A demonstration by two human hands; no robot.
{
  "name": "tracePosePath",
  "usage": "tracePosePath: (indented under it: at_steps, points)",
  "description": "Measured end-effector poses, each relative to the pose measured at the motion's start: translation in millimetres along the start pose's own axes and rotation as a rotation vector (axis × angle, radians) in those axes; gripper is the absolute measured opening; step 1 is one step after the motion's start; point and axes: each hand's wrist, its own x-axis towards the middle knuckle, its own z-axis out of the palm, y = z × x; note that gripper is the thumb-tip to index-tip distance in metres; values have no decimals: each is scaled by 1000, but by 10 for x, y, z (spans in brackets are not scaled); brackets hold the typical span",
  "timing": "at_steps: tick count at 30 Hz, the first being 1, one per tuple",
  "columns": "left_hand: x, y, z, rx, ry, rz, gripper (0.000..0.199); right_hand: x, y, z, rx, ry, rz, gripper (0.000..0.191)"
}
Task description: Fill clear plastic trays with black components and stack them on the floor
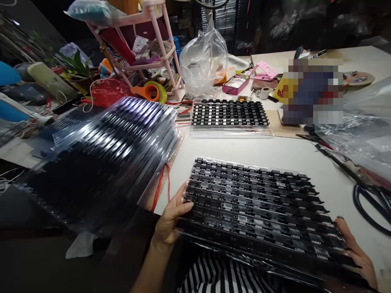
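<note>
Between my hands I hold a clear plastic tray (pixel 259 211) filled with rows of small black parts with fine metal pins. My left hand (pixel 174 215) grips its left edge, thumb on top and fingers underneath. At the right edge my right hand (pixel 356 248) is closed round the rim, its fingers partly hidden below. The near side of the tray is tilted toward my striped clothing. Farther back on the white table (pixel 183 150) lies a second clear tray (pixel 230 114) with similar black parts. A tall stack of filled clear trays (pixel 106 158) stands to my left.
Large black-handled scissors (pixel 371 195) lie at the right beside clear plastic wrap (pixel 363 130). Behind are a pink shelf rack (pixel 166 53), a clear plastic bag (pixel 203 61), an orange tape roll (pixel 149 91) and a pink box (pixel 235 84). Red cord (pixel 159 189) hangs near the stack.
</note>
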Motion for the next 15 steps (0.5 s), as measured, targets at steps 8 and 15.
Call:
tracePosePath:
  at_steps: [8,15]
  points:
    - [-13,-15,-60,26,29,7,72,-51,-108,92,7,53,-13,19]
    - [-40,47,-74,82,115,-28,73,-265,-78,586,139,-166,-124,16]
